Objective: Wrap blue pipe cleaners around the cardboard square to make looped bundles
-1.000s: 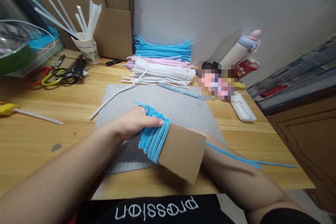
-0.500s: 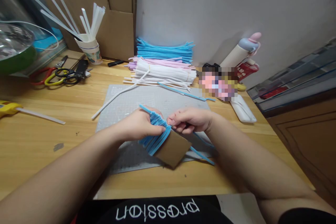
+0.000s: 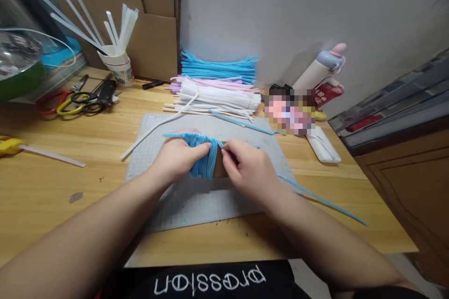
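My left hand [image 3: 178,155] grips a small piece of brown cardboard [image 3: 220,166] wound closely with blue pipe cleaners [image 3: 206,164], its thumb lying across the windings. One blue end sticks out to the left above that hand. At the right edge of the windings, the fingers of my right hand [image 3: 249,168] are pinched on a blue pipe cleaner strand, beside the bare cardboard. Part of the cardboard is hidden behind this hand. A long blue pipe cleaner length [image 3: 326,200] trails out to the right past my right wrist; where it joins is hidden.
Beneath my hands lies a grey cutting mat [image 3: 175,210]. Behind it are bundles of blue [image 3: 219,67] and white pipe cleaners [image 3: 217,96]. Scissors [image 3: 63,103], a cup of white sticks [image 3: 119,67] and a yellow glue gun [image 3: 10,145] stand left; a bottle [image 3: 315,70] leans right.
The wound cardboard has turned from slanted to nearly level and risen slightly. My right hand has come round to its right edge, and the trailing blue length now reaches farther right.
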A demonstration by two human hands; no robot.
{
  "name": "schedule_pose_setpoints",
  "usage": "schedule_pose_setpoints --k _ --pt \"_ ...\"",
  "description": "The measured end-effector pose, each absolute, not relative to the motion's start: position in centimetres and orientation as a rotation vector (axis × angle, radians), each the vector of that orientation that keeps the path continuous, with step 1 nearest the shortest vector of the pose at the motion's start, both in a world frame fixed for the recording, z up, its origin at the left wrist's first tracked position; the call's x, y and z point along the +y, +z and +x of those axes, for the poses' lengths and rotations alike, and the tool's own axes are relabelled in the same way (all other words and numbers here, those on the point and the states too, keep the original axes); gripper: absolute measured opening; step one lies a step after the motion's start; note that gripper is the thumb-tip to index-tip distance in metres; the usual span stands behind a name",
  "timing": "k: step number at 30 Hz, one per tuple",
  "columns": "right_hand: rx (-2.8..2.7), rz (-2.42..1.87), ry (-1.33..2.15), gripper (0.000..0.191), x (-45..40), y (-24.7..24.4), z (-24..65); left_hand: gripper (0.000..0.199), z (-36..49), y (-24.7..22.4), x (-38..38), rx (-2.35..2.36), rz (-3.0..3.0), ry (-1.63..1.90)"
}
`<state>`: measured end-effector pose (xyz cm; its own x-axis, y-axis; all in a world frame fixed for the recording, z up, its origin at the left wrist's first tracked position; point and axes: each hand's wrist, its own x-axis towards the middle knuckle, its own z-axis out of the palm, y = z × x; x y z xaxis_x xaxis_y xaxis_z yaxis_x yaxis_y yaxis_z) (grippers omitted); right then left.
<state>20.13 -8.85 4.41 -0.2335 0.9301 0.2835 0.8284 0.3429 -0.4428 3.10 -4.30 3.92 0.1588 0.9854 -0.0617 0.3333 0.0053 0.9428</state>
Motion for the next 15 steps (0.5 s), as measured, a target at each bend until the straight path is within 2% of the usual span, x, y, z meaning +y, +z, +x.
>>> schedule_pose_setpoints --k 4,6,15 --pt "-2.207 -1.417 0.069 0.022 -9.9 2.8 19.7 0.030 3.0 2.8 -3.6 1.383 1.119 1.040" --pt "-2.228 -1.359 0.104 0.023 -10.1 2.3 19.6 0.026 3.0 2.4 -3.1 1.325 0.913 1.159" --pt "-1.759 -1.291 0.753 0.011 -10.0 1.9 19.6 0.025 3.1 3.1 -2.4 1.151 0.670 1.296"
